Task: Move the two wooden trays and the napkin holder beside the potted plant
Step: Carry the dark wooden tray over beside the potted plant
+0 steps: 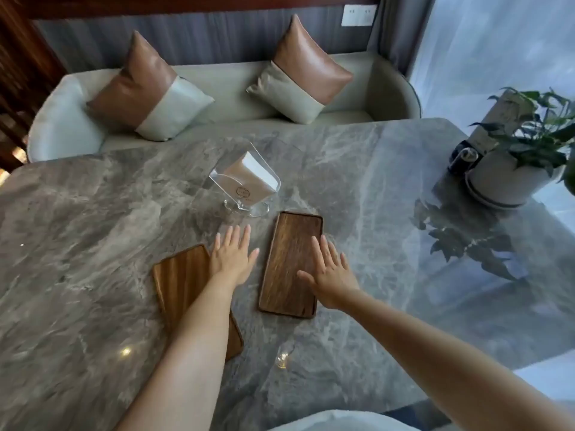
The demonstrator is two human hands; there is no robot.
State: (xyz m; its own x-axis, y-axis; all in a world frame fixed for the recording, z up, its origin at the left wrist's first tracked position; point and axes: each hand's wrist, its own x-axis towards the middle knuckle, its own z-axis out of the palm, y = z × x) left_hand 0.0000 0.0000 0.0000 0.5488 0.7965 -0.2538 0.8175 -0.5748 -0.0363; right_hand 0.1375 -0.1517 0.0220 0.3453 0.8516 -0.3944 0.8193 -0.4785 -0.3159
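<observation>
Two wooden trays lie flat on the grey marble table [93, 244]. The darker tray [287, 259] is in the middle; my right hand [329, 272] hovers over its right edge, fingers spread, holding nothing. The lighter striped tray [180, 275] sits to the left, partly hidden under my left forearm. My left hand [231, 259] is flat and open between the two trays. Just beyond the hands stands a clear acrylic napkin holder [245, 181] with white napkins in it. The potted plant [510, 175], in a white pot, stands at the table's far right.
A dark bottle-like object with a pale label [466, 157] stands just left of the plant pot. A sofa bench [233, 85] with two brown-and-cream cushions runs behind the table. Curtains and a bright window are on the right. Bare marble lies between the trays and the plant.
</observation>
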